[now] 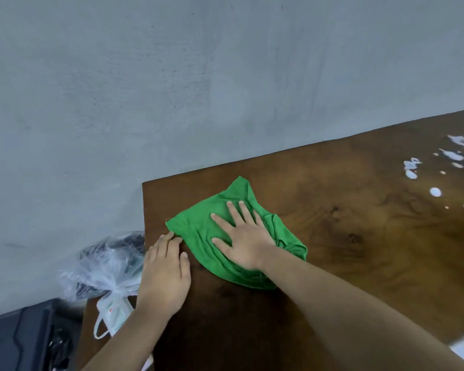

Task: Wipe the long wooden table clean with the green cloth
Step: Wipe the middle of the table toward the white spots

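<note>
1. Pressing flat on the green cloth [198,231] is the right hand [243,236], its fingers [233,211] spread wide and nothing gripped.
2. The cloth is seen lying rumpled on the long wooden table [332,236], near the table's left end and far edge.
3. The left hand [166,271] is laid palm down on the bare wood at the table's left edge, fingers held close together, their tips just touching the cloth's near corner.
4. Pale glossy patches [434,178] are seen on the wood far to the right.
5. A tied clear plastic bag [107,269] is seen beside the table's left end, below a grey wall [172,76].
</note>
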